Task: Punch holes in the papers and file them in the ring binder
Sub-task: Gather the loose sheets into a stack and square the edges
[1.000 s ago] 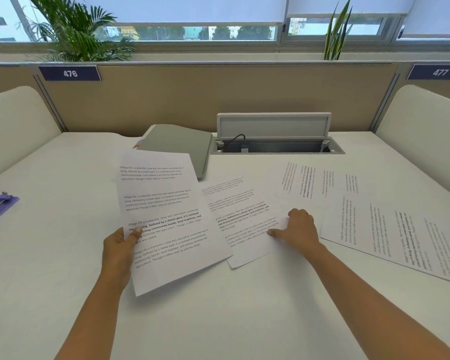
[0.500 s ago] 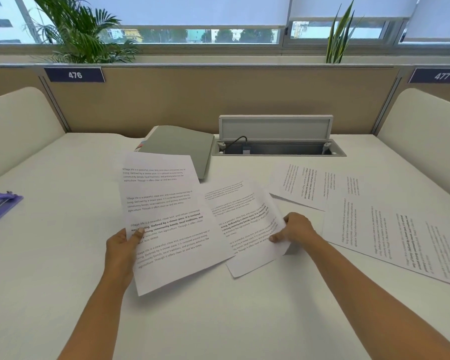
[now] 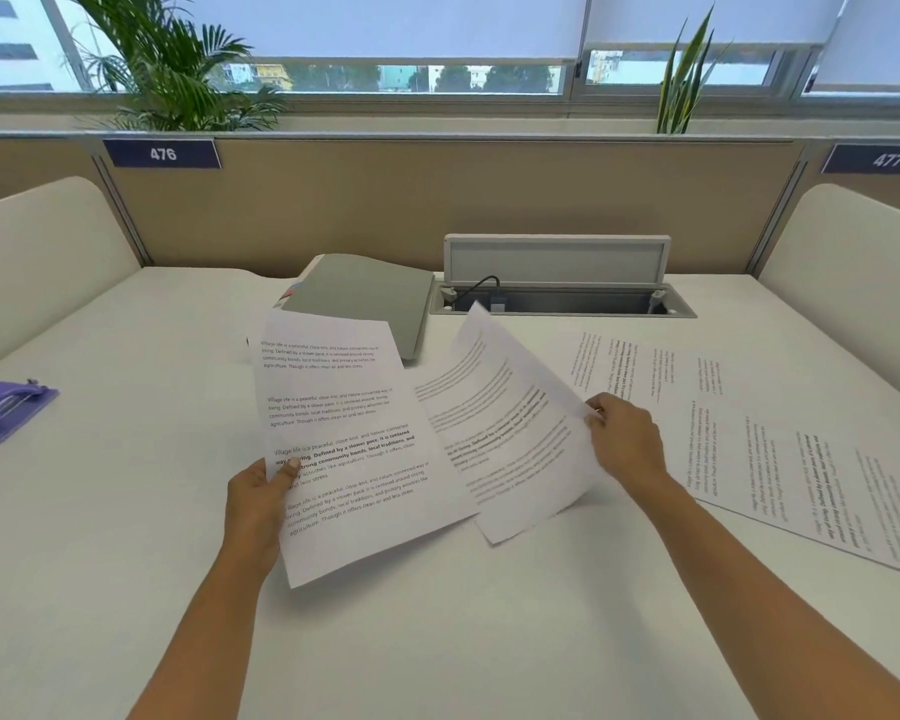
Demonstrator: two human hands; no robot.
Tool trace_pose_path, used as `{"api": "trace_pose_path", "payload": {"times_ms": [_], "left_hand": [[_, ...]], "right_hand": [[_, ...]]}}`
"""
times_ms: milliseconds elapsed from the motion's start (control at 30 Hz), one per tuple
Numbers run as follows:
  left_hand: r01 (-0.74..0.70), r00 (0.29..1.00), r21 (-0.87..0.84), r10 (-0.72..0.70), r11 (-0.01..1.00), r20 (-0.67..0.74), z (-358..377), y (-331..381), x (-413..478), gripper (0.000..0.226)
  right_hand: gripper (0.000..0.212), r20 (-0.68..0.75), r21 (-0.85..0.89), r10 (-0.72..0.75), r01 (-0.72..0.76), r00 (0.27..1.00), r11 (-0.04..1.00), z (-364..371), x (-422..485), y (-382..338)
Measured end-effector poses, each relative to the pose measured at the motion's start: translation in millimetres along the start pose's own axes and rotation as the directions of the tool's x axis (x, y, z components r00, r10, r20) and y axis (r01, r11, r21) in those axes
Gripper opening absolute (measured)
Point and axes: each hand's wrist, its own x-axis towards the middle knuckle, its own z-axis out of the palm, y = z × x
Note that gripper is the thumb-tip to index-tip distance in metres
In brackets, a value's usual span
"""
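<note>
The left hand pinches the first sheet and the right hand pinches the second sheet, both over the counter, where stacking them with edges flush should keep punched holes aligned.

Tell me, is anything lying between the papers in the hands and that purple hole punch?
Nothing visible does. Only bare desk lies between the sheet in the left hand and the hole punch at far left; the right hand pinches a second sheet.
</note>
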Motion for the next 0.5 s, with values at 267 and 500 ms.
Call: {"api": "trace_pose_path", "payload": {"times_ms": [267,500], "left_hand": [[0.011,0.999,0.009,-0.011,1.000,0.053,16.9,0.1,-2.4,0.012],[0.040,0.994,-0.028,-0.037,0.999,0.103,37.7,1.2,-9.0,0.012]], "right_hand": [[0.024,-0.258,0.294,-0.005,0.084,0.966,0.952,-51.9,9.7,-12.9],[0.018,0.011,0.696,0.168,-0.128,0.986,0.706,-51.6,4.4,-17.1]]}}
